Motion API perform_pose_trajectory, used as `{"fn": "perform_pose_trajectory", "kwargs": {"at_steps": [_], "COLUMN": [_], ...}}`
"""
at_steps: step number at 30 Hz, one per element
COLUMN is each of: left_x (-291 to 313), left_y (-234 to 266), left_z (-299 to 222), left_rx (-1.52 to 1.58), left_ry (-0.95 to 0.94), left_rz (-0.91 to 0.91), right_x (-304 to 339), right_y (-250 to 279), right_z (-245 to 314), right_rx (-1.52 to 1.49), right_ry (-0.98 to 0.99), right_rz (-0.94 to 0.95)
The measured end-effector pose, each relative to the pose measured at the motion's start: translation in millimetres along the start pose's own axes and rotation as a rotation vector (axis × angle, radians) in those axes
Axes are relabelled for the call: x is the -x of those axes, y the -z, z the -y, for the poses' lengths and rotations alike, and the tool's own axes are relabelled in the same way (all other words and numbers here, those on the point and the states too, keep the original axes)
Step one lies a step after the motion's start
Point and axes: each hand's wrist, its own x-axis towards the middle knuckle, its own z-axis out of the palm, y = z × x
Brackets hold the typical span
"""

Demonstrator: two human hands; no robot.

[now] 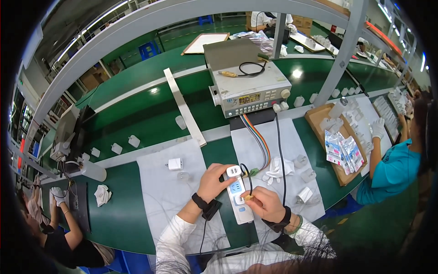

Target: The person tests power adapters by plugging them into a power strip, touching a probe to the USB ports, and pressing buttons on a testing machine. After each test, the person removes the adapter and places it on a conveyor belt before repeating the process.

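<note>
A white power strip lies lengthwise in front of me between two white sheets. My left hand pinches a white two-port USB charger at the strip's far end. Near the other end, my right hand closes on a yellowish cable connector. That connector meets a second white charger seated in the strip; my fingers partly hide the contact. A black cable loops close to both hands. On the left sheet, another white charger lies beside a clear plastic cap.
Ahead stands a grey bench instrument with rainbow wires running down. A crumpled white glove and several chargers lie at right. Beyond them is a cardboard tray. Co-workers sit on both sides; a white bar crosses the green line.
</note>
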Motion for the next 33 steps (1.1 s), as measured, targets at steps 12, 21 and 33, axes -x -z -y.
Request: {"fn": "perform_pose_trajectory", "kwargs": {"at_steps": [12, 21, 33], "left_x": [-70.3, -197.6, -191.6], "left_y": [67.7, 68.1, 102.3], "left_z": [-21.6, 72.8, 135.9], "left_rx": [-0.007, -0.914, -1.208], "left_ry": [-0.047, 0.059, 0.687], "left_rz": [-0.221, 0.022, 0.233], "right_x": [6.2, -0.4, 6.8], "right_y": [9.8, -5.4, -14.7], "right_z": [-12.2, -12.4, -32.3], "right_rx": [0.067, 0.152, 0.034], "right_ry": [-0.035, 0.155, 0.065], "right_rz": [-0.025, -0.034, 0.049]}}
